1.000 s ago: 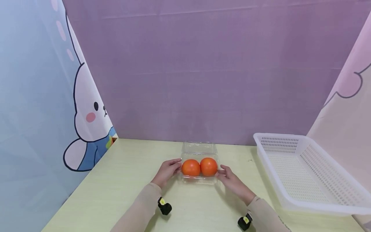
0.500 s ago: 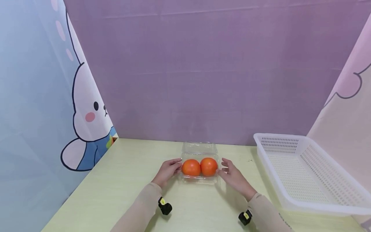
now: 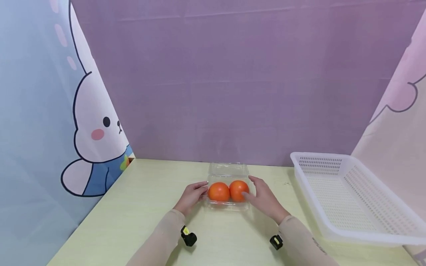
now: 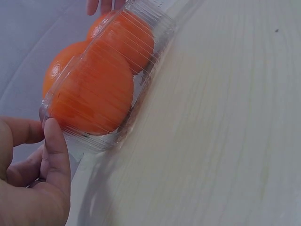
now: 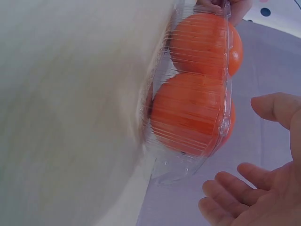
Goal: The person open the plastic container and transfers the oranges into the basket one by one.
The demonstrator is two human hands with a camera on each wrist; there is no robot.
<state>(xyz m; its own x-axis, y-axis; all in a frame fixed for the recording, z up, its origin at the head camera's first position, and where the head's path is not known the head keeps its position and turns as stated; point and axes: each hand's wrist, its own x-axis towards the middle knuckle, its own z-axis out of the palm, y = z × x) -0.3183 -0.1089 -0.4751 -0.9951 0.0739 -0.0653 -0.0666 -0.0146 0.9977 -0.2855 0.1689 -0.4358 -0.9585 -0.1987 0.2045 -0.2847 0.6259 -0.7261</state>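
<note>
Two round, smooth orange fruits (image 3: 218, 192) sit side by side in a clear plastic clamshell box (image 3: 228, 169), its lid standing open at the back. My left hand (image 3: 191, 198) pinches the box's left rim; in the left wrist view the thumb (image 4: 55, 149) lies right at the corner. On the other side, my right hand (image 3: 266, 199) reaches in with fingers spread. Its thumb overlaps the right fruit (image 3: 238, 190) in the head view. The right wrist view shows a gap between the right thumb (image 5: 275, 107) and that fruit, and the hand holds nothing.
A white perforated plastic basket (image 3: 342, 199) stands at the right of the pale wooden table (image 3: 139, 207). Behind the table hangs a purple cloth (image 3: 213, 81). A blue sheet with a cartoon rabbit (image 3: 100, 122) hangs at the left.
My right hand has lifted from beside the box's right wall and moved inward over the right fruit, fingers spreading. The left hand and the box have stayed put.
</note>
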